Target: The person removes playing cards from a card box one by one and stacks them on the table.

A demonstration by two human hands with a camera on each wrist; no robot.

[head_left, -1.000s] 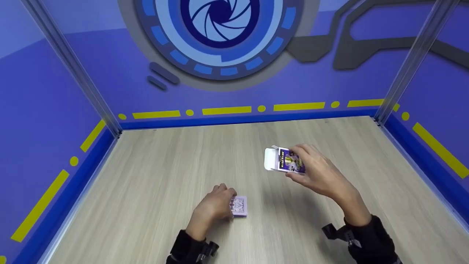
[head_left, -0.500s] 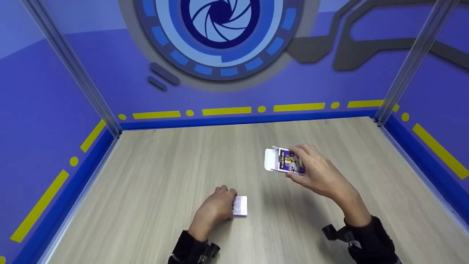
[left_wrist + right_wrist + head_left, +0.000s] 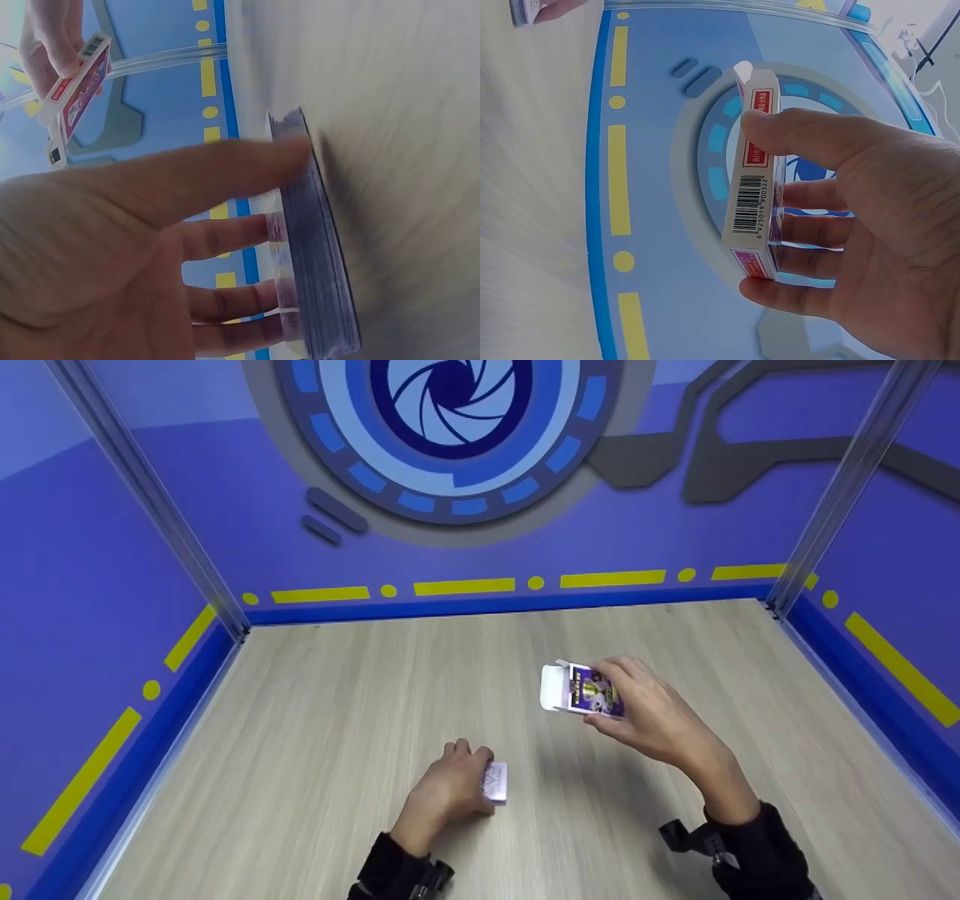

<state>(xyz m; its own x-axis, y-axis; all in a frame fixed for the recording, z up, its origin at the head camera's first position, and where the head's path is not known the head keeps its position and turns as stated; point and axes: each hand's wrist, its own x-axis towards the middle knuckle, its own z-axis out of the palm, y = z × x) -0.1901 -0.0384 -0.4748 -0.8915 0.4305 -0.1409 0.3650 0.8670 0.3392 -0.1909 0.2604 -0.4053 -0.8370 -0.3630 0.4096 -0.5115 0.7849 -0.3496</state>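
A deck of playing cards (image 3: 495, 782) lies squared up on the table near the front middle, its patterned back facing up. My left hand (image 3: 450, 784) reaches over its left part and hides it. In the left wrist view the thumb (image 3: 289, 156) presses the stacked edges of the deck (image 3: 319, 255), while the other fingers sit across on its far side. My right hand (image 3: 649, 705) holds a purple and white card box (image 3: 596, 690) above the table. The box's end flap (image 3: 553, 688) stands open toward the left. Barcode and red label show on its side (image 3: 750, 202).
A light wood tabletop (image 3: 337, 720) spreads around both hands. Blue printed walls (image 3: 450, 562) with yellow marks close it in at the back and both sides, joined by metal corner posts (image 3: 832, 495).
My left hand has shifted slightly to the right and covers more of the deck. The right hand and the card box stay almost still.
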